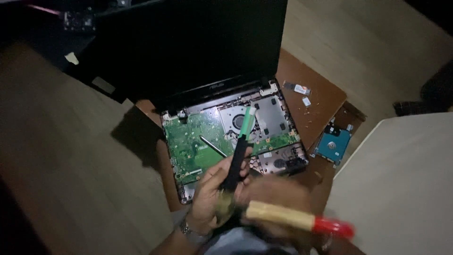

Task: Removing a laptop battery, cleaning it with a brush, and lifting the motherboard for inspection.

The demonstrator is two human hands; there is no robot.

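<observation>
Two hands nearest, right hand (278,198) blurred, clamped on a brush (297,219) with red end, left hand (214,193) closed round a black-and-green tool (238,158) over the opened laptop (226,137), green board (198,139) under its tip, blue hard drive (332,145) right of the laptop

slim black-and-green tool (239,153) upright, tip over opened laptop's fan (237,121)

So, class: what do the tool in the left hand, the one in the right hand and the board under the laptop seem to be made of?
Left-hand tool: probably plastic, matt black handle with a green tip.
Right-hand tool: blurred; pale tan shaft, perhaps wood, with a glossy red end, likely plastic.
Board: reddish-brown, smooth, seemingly wood or veneer.
</observation>
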